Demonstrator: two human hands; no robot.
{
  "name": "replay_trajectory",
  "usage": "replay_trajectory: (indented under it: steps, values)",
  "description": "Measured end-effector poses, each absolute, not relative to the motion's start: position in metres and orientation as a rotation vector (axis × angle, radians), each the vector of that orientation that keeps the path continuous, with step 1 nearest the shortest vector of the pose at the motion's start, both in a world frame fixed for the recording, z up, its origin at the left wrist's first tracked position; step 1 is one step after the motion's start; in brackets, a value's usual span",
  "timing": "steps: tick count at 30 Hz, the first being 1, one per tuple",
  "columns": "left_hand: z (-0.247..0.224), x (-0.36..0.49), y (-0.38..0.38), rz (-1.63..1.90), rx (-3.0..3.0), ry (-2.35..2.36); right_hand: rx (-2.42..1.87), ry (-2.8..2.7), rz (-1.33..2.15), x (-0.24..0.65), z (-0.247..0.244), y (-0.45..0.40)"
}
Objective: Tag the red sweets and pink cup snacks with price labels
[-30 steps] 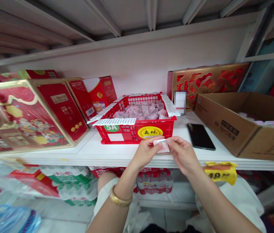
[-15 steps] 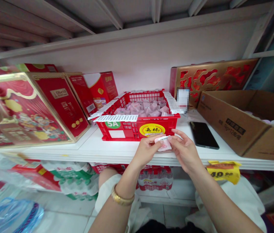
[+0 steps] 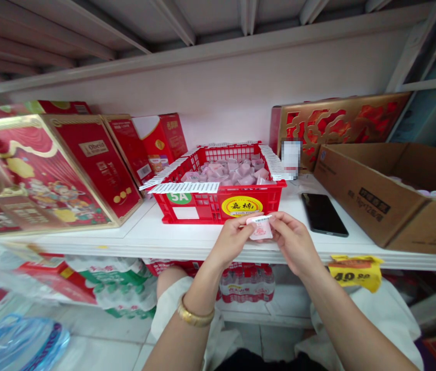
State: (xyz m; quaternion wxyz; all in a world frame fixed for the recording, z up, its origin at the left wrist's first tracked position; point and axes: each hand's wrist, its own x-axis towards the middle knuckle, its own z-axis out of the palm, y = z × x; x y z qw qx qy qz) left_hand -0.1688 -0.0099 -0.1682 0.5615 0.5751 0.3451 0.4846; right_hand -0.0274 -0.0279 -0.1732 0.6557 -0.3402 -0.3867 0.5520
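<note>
My left hand (image 3: 230, 239) and right hand (image 3: 294, 239), fingertips closed, pinch a small pink pack (image 3: 261, 230) before the red basket (image 3: 270, 202), and a loosened grip could drop it off the white shelf (image 3: 181, 238).

On your right, black smartphone (image 3: 324, 215) lying flat on white shelf (image 3: 136, 242). Behind it, gold-and-red gift box (image 3: 334, 118) with cut-out pattern, upright near back panel (image 3: 221, 82). To your left, large festive gift box (image 3: 100, 175) marked "Obeid", slim red box (image 3: 135, 147) just beside it, red-and-white carton (image 3: 170, 135) next along. At shelf's front edge on your right, yellow price tag (image 3: 355, 273). Below shelf ahead of you, red-labelled water bottles (image 3: 247, 286); leftward, green-labelled bottle packs (image 3: 121, 281). Lower left, blue-tinted plastic jug (image 3: 20, 337) on tiled floor (image 3: 98, 345).
</note>
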Motion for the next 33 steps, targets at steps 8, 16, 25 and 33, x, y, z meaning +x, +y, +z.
replay_trajectory:
  steps: [8, 16, 25, 33]
  values:
    - [-0.1664, -0.1691, -0.0118, 1.117, 1.375, 0.796, -0.822, -0.946, 1.224, -0.0277, -0.1741, -0.0289]
    - [-0.1681, -0.1701, -0.0115, 1.110, 1.346, 0.776, -0.793, -0.927, 1.214, -0.0281, -0.1731, -0.0297]
    - [-0.1659, -0.1687, -0.0129, 1.114, 1.403, 0.814, -0.816, -0.954, 1.225, -0.0284, -0.1718, -0.0306]
    - [-0.1648, -0.1659, -0.0192, 1.248, 1.353, 0.828, -0.714, -0.833, 1.227, -0.0312, -0.1724, -0.0353]
